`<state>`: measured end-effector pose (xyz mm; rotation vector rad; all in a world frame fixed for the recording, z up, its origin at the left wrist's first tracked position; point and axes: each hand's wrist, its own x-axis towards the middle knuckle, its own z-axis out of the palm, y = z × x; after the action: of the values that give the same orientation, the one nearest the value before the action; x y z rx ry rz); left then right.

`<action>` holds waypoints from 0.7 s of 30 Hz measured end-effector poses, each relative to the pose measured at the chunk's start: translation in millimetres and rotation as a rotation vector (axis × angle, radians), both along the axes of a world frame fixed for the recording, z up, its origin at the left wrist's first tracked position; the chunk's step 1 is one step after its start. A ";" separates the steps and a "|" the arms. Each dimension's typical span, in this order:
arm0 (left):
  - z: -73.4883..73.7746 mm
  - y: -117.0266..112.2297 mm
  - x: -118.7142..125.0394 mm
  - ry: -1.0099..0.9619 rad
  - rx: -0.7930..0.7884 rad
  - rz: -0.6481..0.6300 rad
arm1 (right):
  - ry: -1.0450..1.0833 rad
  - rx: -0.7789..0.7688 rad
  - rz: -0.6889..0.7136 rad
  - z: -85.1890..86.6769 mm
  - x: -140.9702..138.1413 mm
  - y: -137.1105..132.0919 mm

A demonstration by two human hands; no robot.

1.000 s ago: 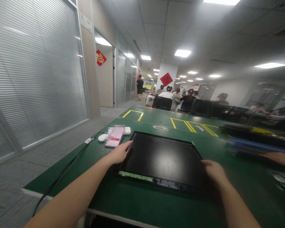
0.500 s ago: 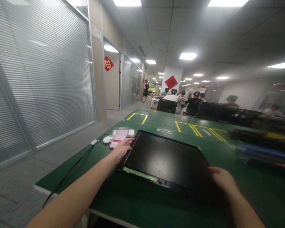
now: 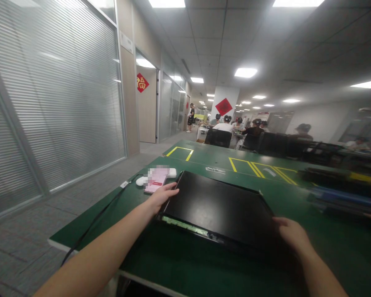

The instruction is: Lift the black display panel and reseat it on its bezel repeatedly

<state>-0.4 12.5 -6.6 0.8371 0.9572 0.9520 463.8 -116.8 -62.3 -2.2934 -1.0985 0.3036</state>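
A black flat display panel (image 3: pixel 218 204) lies low over the green table in front of me, glossy face up. Along its near edge runs a green strip like a circuit board (image 3: pixel 185 225). My left hand (image 3: pixel 162 197) grips the panel's left edge, with its fingertips over the top face. On the opposite side, my right hand (image 3: pixel 292 233) holds the right edge; its thumb is on top and the other fingers are hidden beneath. Whether the panel touches the table I cannot tell.
Left of the panel, a phone (image 3: pixel 157 181) leans on a white object (image 3: pixel 172 173). A black cable (image 3: pixel 102 214) hangs over the left edge of the green table (image 3: pixel 204 266). Blurred dark and blue items (image 3: pixel 343 200) lie at right. People (image 3: pixel 225 123) sit farther back.
My left hand's fingers reach slightly farther over the panel's left edge. The view has shifted a little; the right hand keeps its hold. A standing person far back has turned.
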 end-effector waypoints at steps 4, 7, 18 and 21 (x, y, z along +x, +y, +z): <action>-1.1 0.2 -2.2 0.047 -0.001 -0.054 | 0.003 -0.018 -0.007 3.7 -1.7 -0.1; -0.9 -0.6 -1.3 0.068 0.007 -0.105 | 0.014 -0.022 -0.010 5.5 -2.8 -0.6; -2.1 -7.7 -0.5 0.105 0.137 -0.074 | 0.025 0.010 0.004 1.2 -0.7 -1.0; -1.1 -8.4 -0.6 0.124 0.168 -0.079 | 0.019 0.004 0.010 0.5 1.4 -0.1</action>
<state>-1.0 4.0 -7.7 1.0793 0.9519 0.9294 465.2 -116.9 -61.8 -2.2776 -1.1000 0.3266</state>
